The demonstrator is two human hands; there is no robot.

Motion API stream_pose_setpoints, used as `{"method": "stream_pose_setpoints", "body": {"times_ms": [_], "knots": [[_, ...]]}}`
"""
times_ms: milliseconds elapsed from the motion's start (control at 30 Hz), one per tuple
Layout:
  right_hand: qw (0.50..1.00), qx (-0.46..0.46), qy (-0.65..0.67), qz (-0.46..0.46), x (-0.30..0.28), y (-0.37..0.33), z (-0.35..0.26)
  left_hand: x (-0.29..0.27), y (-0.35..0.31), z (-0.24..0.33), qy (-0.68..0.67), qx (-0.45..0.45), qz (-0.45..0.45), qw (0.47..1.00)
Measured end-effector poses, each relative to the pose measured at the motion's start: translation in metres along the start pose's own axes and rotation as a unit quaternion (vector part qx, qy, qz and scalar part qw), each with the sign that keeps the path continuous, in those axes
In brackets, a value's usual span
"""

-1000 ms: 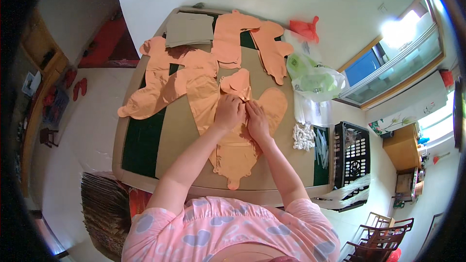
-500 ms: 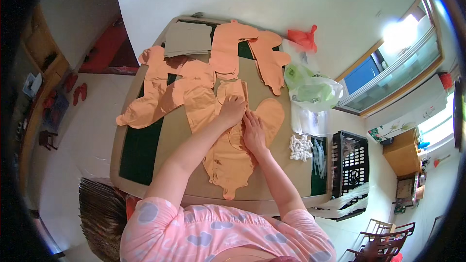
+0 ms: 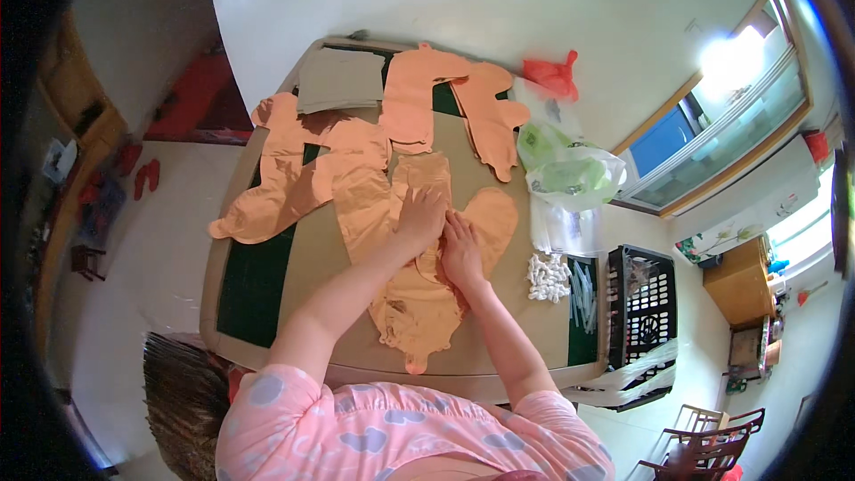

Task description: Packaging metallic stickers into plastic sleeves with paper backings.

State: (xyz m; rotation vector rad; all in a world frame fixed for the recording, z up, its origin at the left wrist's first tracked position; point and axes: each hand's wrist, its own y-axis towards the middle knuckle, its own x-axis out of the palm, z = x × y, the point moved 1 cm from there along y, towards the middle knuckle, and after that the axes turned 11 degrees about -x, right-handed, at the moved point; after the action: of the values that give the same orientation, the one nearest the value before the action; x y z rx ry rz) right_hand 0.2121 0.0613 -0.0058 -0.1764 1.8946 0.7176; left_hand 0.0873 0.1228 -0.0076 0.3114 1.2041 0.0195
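A flat, rose-gold foil balloon (image 3: 416, 325) lies in front of me on the table, its near end ending in a small tab. Part of it is folded over along the middle, and a rounded lobe (image 3: 494, 214) sticks out to the right. My left hand (image 3: 422, 218) rests flat on the folded part, fingers stretched away from me. Beside it, my right hand (image 3: 461, 254) lies on the foil at the right edge of the fold, fingers extended. Both hands partly hide the fold.
More flat foil balloons (image 3: 276, 200) spread over the left and far table (image 3: 312, 303). Grey sheets (image 3: 340, 80) are stacked at the back. On the right lie plastic bags (image 3: 570, 165), small white pieces (image 3: 548, 277), clear sticks (image 3: 582, 296) and a black crate (image 3: 641, 325).
My left hand has gone from curled fingers at the fold's edge to lying flatter on it, slightly nearer me. The fold looks flatter. The right hand stays almost in place.
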Motion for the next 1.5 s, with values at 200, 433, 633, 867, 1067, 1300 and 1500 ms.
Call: {"method": "stream_pose_setpoints", "body": {"times_ms": [200,433,633,867,1067,1300,1500], "knots": [[0.989,0.057,0.133,0.030,-0.013,0.004,0.011,-0.005,-0.033,-0.007,0.000,-0.010,-0.041,0.999],[0.933,0.307,-0.148,0.114,-0.048,-0.040,0.032,-0.010,-0.029,-0.010,0.000,-0.010,-0.072,0.997],[0.942,0.293,-0.101,0.130,-0.043,-0.048,0.053,-0.009,-0.028,-0.003,-0.004,0.012,-0.077,0.997],[0.837,0.194,0.484,0.166,-0.073,0.001,-0.013,-0.010,-0.032,-0.008,0.009,0.009,-0.058,0.998],[0.927,0.189,0.186,0.265,-0.058,-0.015,0.038,-0.001,-0.028,-0.003,0.009,0.005,-0.062,0.998],[0.863,0.297,0.345,0.221,-0.041,-0.037,0.068,-0.005,-0.028,-0.001,0.011,-0.001,-0.077,0.997],[0.954,0.232,0.168,0.090,-0.052,-0.019,0.021,0.003,-0.031,-0.008,0.007,0.006,-0.030,0.999]]}}
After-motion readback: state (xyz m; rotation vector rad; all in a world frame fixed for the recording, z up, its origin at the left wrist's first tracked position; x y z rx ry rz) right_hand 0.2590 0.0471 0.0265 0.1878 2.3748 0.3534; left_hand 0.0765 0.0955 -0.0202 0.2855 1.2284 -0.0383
